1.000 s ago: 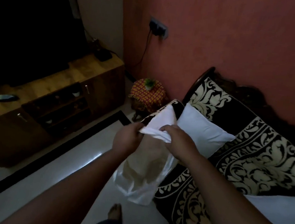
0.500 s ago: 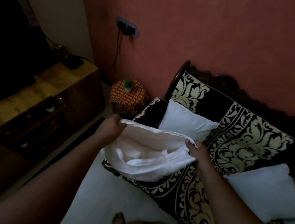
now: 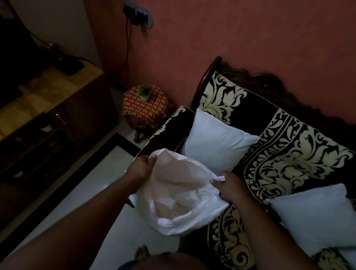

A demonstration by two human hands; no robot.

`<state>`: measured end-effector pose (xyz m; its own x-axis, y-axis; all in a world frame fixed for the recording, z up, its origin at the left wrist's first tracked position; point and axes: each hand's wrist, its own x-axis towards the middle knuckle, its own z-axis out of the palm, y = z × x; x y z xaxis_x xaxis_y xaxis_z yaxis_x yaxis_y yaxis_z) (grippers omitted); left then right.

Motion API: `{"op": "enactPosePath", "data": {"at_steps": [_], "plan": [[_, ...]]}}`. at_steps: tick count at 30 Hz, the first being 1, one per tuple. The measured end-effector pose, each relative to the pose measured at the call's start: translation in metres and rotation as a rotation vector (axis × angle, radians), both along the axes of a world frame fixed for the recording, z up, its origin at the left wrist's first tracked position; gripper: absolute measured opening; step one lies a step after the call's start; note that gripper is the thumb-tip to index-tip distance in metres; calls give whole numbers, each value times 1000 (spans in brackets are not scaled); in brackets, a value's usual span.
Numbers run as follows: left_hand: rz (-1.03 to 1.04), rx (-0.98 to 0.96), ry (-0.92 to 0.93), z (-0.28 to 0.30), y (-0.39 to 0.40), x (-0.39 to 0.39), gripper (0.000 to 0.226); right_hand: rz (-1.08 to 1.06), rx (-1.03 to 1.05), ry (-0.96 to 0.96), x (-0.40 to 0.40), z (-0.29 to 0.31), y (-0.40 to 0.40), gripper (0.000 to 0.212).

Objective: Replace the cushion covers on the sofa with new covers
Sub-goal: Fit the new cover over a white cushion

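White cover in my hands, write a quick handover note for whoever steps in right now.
Left hand and right hand each grip one side of the white cover, holding its mouth wide open above the sofa edge.
Two white cushions lie on the sofa: one by the armrest, one further right.
Done: cover opened.
Left: slide a cushion in, close the cover, then dress the other cushion.

Bare pale tiled floor (image 3: pixel 90 182) leaves passage between the dark wooden cabinet (image 3: pixel 46 123) and black-and-cream patterned sofa (image 3: pixel 293 153); two white cushions (image 3: pixel 219 140) (image 3: pixel 319 217) seemingly crowd its seat.
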<state>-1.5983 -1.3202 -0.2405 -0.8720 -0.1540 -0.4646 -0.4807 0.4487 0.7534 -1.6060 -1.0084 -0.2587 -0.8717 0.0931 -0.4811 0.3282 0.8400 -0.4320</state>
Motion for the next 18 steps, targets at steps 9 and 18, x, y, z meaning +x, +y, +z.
{"op": "enactPosePath", "data": {"at_steps": [9, 18], "plan": [[55, -54, -99, -37, 62, -56, 46, 54, 33, -216, -74, -77, 51, 59], [74, -193, -197, -74, 108, -123, 42, 216, -94, 41, -213, -136, 90, 76]]}}
